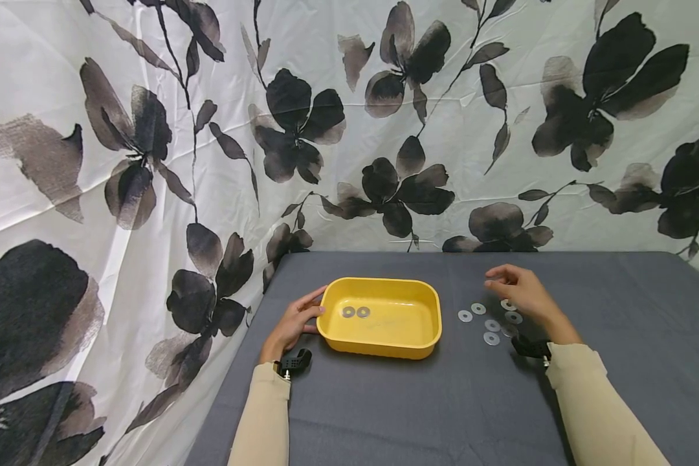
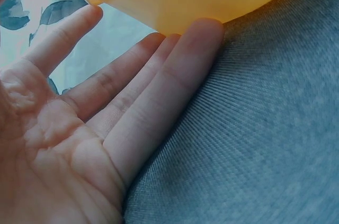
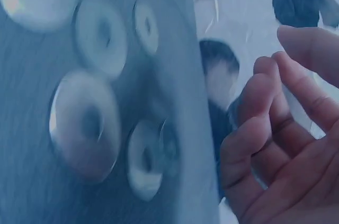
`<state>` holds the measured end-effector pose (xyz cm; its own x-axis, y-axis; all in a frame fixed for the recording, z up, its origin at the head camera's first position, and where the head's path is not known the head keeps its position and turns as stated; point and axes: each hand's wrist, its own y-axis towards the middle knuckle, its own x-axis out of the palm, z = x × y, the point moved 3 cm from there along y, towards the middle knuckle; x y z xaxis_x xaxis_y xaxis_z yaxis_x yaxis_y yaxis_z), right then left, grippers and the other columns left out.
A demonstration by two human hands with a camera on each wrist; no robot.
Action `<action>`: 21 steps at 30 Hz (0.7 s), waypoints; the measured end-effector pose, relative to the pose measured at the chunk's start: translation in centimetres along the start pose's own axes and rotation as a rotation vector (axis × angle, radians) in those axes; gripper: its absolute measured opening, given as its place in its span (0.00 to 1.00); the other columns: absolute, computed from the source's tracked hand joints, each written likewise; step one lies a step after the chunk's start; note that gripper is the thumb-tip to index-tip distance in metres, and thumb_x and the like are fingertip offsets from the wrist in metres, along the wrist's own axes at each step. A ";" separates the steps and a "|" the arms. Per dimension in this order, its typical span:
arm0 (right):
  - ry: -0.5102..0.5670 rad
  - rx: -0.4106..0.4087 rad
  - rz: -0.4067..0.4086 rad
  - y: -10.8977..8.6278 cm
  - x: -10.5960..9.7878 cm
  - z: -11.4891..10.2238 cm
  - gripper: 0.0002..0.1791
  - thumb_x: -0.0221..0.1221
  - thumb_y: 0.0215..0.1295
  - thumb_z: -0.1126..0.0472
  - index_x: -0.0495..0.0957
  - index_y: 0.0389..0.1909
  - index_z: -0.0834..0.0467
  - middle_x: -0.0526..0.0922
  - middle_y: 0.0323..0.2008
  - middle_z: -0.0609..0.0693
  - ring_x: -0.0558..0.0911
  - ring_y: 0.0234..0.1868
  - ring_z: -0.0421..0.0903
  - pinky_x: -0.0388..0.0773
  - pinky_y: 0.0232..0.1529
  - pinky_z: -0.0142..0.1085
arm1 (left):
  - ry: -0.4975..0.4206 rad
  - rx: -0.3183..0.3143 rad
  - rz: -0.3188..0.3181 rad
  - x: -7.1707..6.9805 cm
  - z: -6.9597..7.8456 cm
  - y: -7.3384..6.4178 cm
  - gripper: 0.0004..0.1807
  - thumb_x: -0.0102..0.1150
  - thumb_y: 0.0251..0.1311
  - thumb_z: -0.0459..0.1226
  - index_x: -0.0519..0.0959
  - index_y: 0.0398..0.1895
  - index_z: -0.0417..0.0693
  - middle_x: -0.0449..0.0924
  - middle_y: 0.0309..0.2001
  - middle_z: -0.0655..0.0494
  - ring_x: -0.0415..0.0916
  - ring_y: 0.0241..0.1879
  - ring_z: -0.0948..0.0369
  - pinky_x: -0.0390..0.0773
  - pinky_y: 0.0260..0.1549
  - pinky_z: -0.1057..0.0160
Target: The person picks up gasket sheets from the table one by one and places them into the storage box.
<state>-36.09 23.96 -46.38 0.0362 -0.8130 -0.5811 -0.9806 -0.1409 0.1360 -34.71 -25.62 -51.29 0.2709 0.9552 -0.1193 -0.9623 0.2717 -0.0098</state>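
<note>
A yellow rectangular plastic tub (image 1: 378,348) sits on the grey-covered table. Two flat metal washers (image 1: 358,312) lie inside it, toward its left. My left hand (image 1: 291,325) is at the tub's left end; in the left wrist view its straight fingers (image 2: 143,113) touch the outer wall. To the right of the tub, several loose washers (image 1: 461,316) are scattered on the cloth, and the right wrist view shows some of these washers (image 3: 66,134) up close. My right hand (image 1: 524,294) hovers over their far side, fingers loosely bent and nothing between them and the thumb.
Grey cloth (image 1: 384,414) covers the table, whose far edge meets a white curtain (image 1: 338,39) printed with dark flowers. The curtain also runs down along the left side. Each wrist carries a small black camera (image 1: 296,361).
</note>
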 end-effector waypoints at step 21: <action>-0.238 0.028 -0.015 -1.1 -2.1 5.9 0.19 0.64 0.68 0.63 0.80 0.56 0.68 0.82 0.36 0.57 0.75 0.33 0.44 0.70 0.32 0.35 | -0.015 -0.002 -0.005 -0.2 -0.2 0.0 0.30 0.58 0.72 0.38 0.68 0.76 0.62 0.73 0.69 0.39 0.81 0.56 0.49 0.89 0.44 0.53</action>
<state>-36.21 29.17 -50.02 0.0075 -0.6545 -0.7560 -0.9854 -0.1335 0.1059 -34.72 -25.82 -51.46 0.2765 0.9554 -0.1039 -0.9609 0.2767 -0.0121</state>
